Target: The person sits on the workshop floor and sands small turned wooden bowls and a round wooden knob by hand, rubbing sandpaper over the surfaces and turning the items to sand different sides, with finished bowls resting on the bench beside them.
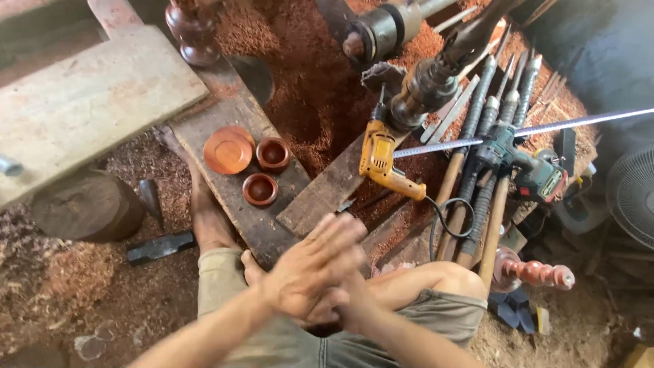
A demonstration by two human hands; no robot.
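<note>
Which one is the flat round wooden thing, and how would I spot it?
Find the dark plank running up from the person's pressed-together hands. Three reddish-brown turned wooden pieces sit on it in a cluster. The flat disc is the leftmost and widest; the two small bowls beside it are hollow cups, while it is a shallow lid shape.

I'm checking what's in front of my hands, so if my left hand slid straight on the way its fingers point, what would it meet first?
The left hand, laid over the right hand, points up and right. First in that line is probably the edge of the dark wooden plank, then the yellow drill beyond, though depth is hard to judge here.
</note>
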